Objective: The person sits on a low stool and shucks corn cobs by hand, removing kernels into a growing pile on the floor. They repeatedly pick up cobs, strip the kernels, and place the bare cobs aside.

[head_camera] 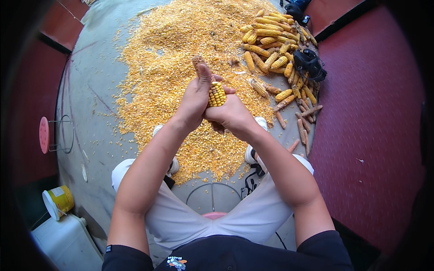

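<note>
My left hand and my right hand are pressed together over the pile of loose corn kernels. Yellow kernels cover the visible part of an ear of corn, gripped in my right fist between the two hands. Above my left thumb sticks out the rough brown end of a corn cob, which my left hand holds. The fingers hide where these two parts run, so I cannot tell whether they are one piece or two.
Whole ears of corn are heaped at the upper right, with a black bag-like item on them. Stripped cobs lie nearer. Red panels flank the floor. At left are a pink-topped stool and a yellow bucket.
</note>
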`<state>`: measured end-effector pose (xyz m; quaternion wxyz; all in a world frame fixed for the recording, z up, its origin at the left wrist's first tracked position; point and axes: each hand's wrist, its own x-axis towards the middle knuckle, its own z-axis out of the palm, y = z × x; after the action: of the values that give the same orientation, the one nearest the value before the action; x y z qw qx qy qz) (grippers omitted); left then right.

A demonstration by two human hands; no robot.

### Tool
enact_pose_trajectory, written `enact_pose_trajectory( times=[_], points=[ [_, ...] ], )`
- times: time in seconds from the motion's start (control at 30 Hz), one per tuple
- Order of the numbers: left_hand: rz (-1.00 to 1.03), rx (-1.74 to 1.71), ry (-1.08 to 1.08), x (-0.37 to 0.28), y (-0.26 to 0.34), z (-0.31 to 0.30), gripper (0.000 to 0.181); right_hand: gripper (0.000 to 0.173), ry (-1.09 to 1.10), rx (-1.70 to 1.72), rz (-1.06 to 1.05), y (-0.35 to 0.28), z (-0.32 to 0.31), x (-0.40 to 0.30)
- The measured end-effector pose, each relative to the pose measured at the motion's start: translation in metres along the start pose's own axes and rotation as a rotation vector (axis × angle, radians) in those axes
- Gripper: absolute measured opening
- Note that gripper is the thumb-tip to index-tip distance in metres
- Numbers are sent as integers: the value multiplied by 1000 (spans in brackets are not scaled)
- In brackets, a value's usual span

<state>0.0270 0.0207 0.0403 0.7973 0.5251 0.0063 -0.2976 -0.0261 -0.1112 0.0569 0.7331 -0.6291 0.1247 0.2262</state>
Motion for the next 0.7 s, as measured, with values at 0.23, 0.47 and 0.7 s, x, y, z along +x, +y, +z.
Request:
enact_pose_trajectory(
  times=[0.23, 0.47, 0.7],
  points=[
    [-21, -16, -111, 3, -8, -7, 41, 34, -48, 421, -48, 9, -25, 7],
    [108, -111, -72, 10, -6, 3, 43, 49, -55, 306, -245, 6, -22, 10],
    [32, -61, -101, -8, 14, 22, 40, 44, -52, 607, -70, -21, -18, -11]
  ],
)
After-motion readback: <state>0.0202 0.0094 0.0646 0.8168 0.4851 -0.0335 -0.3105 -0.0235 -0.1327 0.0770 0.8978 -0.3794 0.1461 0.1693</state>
